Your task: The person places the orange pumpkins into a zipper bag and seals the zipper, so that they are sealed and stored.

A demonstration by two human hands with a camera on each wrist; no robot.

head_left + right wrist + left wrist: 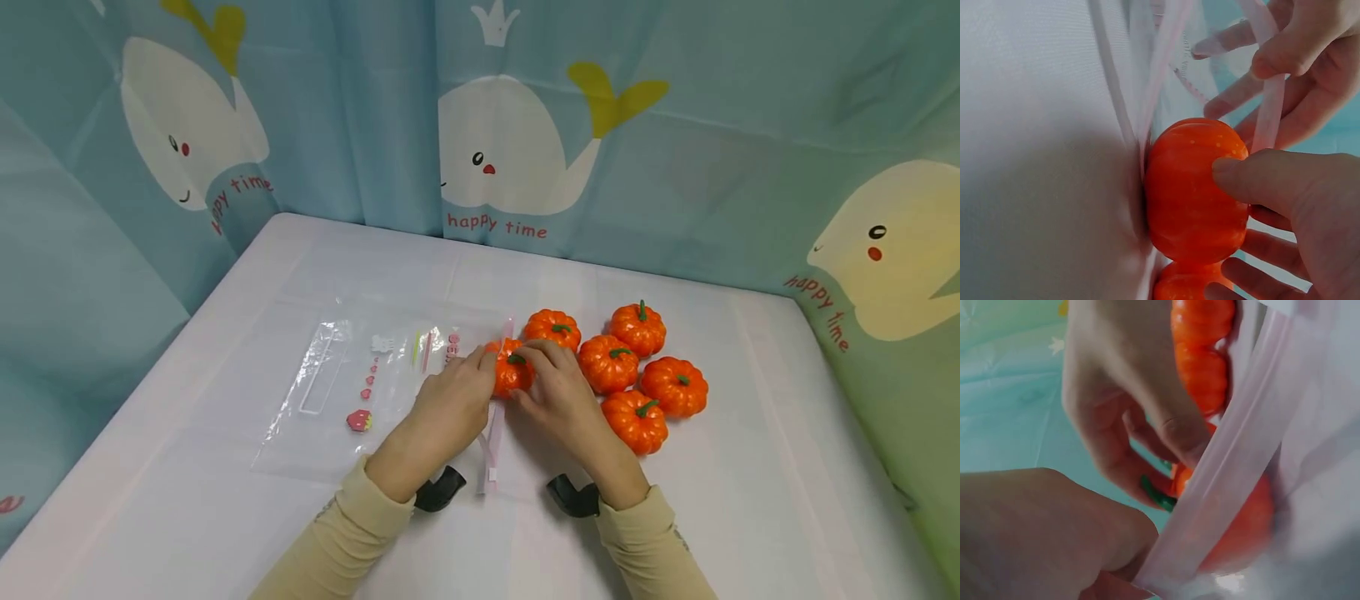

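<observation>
A clear zip bag (405, 442) lies flat with printed strawberry and heart decorations, its pink zip strip (495, 442) facing right. My left hand (446, 408) pinches the upper edge of the bag's mouth, thumb outside and some fingers behind the film, as the right wrist view shows. In my right hand (566, 404) is a small orange toy pumpkin (1194, 187) with a green stem, gripped between thumb and fingers. This pumpkin sits at the mouth, partly behind the pink strip (1216, 462) in the left wrist view. How far inside it reaches, I cannot tell.
Several more toy pumpkins (637, 423) cluster to the right of the bag on the white table (187, 492). Black wrist-camera mounts (573, 497) stick out under both wrists. A blue-green curtain (720, 183) with whale prints hangs round the table's back and sides.
</observation>
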